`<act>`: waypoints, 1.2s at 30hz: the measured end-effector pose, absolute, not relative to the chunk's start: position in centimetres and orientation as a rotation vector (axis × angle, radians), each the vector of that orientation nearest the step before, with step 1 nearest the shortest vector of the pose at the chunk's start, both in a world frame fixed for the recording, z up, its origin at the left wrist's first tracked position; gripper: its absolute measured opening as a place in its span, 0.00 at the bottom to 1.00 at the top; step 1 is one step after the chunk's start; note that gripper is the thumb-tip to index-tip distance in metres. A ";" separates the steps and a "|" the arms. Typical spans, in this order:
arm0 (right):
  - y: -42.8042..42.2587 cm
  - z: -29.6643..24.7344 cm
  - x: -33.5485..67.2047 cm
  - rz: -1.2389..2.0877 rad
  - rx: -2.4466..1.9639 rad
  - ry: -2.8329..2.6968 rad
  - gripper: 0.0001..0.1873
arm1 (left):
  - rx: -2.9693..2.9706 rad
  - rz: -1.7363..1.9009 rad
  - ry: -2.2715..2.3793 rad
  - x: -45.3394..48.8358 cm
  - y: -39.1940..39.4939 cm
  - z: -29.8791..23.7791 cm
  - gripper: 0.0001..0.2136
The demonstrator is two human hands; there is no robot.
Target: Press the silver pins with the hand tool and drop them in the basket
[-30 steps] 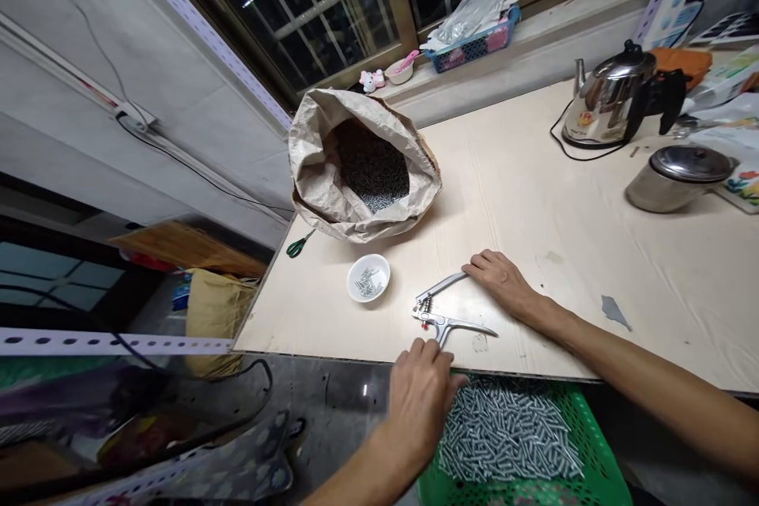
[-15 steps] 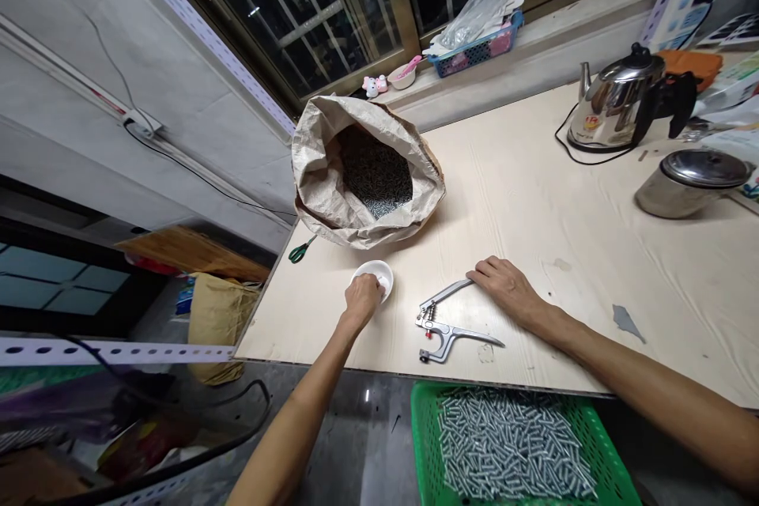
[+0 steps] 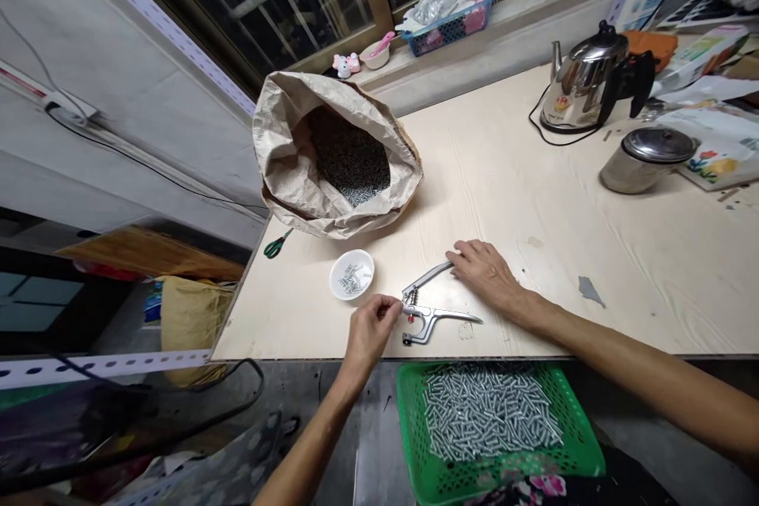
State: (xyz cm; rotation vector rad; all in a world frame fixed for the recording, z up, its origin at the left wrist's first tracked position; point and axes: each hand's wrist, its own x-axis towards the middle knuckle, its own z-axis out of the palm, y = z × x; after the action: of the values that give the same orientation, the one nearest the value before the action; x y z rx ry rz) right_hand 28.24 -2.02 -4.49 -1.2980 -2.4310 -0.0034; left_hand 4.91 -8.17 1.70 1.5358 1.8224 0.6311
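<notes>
So the hand pliers (image 3: 439,315) are lying near the front edge of the table (image 3: 515,190), pretty much between the two hands. Left hand (image 3: 371,332) is right by the head end, thumb and fingertips pinched together. Can't tell if there's something tiny in that pinch, or if the fingertips actually touch the tool. Right hand (image 3: 486,277) is over at the other end, palm down, fingers loosely bent at the tip of the upper handle; can't tell if they're really gripping it. The two handles are spread well apart.

White bowl (image 3: 351,256) with some small metal pieces (image 3: 352,278) in it sits just beyond the left hand. Farther back there's a big open sack (image 3: 283,150), dark inside. Below the table edge, a green basket (image 3: 409,431) holds a heap of screws (image 3: 492,411).
</notes>
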 end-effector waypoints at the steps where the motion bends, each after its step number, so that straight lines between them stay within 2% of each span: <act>1: -2.8 -3.9 28.1 0.034 -1.250 -2.441 0.09 | 1.526 0.637 1.835 5.3 -8.8 1.1 0.13; 7: -6.8 -4.0 27.1 0.326 -0.988 -2.580 0.12 | 1.292 0.670 1.837 5.5 -10.1 -1.7 0.16; 10: -7.1 -5.8 26.7 0.309 -0.989 -2.604 0.04 | 1.268 0.677 1.839 5.4 -10.4 -2.2 0.17; 14: -6.7 -6.7 26.6 0.159 -0.939 -2.611 0.10 | 1.343 0.697 1.864 5.4 -11.1 -2.4 0.16; 19: -6.7 -6.4 26.8 0.042 -0.899 -2.612 0.11 | 1.418 0.720 1.875 5.5 -11.6 -2.4 0.14; 29: -6.8 -6.2 26.9 0.110 -0.905 -2.674 0.10 | 1.502 0.527 1.877 5.4 -11.3 -1.8 0.14; 36: -7.0 -6.2 26.9 0.262 -0.937 -2.720 0.05 | 1.456 0.424 1.906 5.3 -11.9 -1.5 0.14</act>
State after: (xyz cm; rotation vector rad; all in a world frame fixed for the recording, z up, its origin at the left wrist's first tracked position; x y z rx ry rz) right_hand 26.95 -6.96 -6.16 -0.9371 -2.7196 0.2618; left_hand 5.32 -11.88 -1.54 1.4562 1.9060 0.4237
